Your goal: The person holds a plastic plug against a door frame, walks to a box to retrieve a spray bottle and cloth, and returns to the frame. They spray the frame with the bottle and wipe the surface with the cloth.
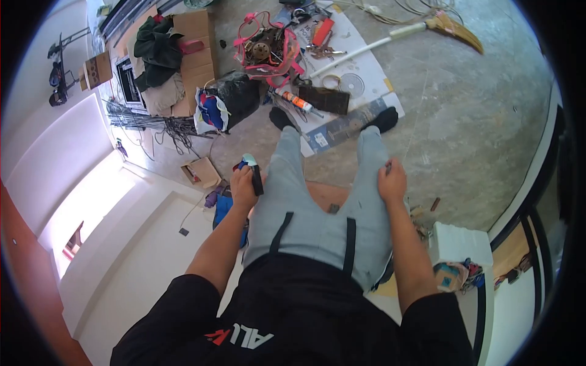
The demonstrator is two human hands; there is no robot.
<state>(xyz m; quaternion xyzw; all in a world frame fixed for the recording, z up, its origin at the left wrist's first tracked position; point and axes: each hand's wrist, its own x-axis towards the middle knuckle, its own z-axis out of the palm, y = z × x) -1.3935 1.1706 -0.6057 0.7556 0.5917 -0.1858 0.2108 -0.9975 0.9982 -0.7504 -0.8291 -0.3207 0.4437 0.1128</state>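
My left hand [244,188] is closed around a dark, narrow object [257,180] beside my left thigh. A teal, white and red item [247,161] shows just past the fingers; I cannot tell what kind of thing the hand holds. On the other side, my right hand [392,181] is curled at my right knee, against the grey trousers [370,165]. A small dark bit pokes out between its thumb and fingers. Beyond my feet, an orange and white sealant tube [297,102] lies next to a dark flat block [324,100].
A pink-trimmed clear bag [267,50] full of metal parts stands ahead. A broom [448,29] lies across a printed sheet [361,52]. Left are cardboard [198,64], a black bag [239,94] and cables [174,129]. A white foam box [462,243] sits at right.
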